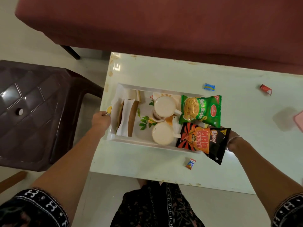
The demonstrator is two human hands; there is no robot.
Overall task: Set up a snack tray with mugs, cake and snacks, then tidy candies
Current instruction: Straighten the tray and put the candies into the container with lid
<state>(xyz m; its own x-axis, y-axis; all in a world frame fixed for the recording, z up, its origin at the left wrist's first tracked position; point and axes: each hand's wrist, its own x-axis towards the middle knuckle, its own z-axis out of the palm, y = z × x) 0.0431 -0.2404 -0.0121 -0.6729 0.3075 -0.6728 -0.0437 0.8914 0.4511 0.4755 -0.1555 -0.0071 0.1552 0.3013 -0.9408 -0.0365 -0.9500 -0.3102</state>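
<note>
Both hands' fingers gripping white tray (154, 145) ends, two mugs (162, 135), cake (127, 118), snack packets (200, 110) inside

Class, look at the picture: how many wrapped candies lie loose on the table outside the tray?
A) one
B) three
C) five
B: a blue candy and a red candy lie beyond the tray, and an orange candy lies before it.
</note>
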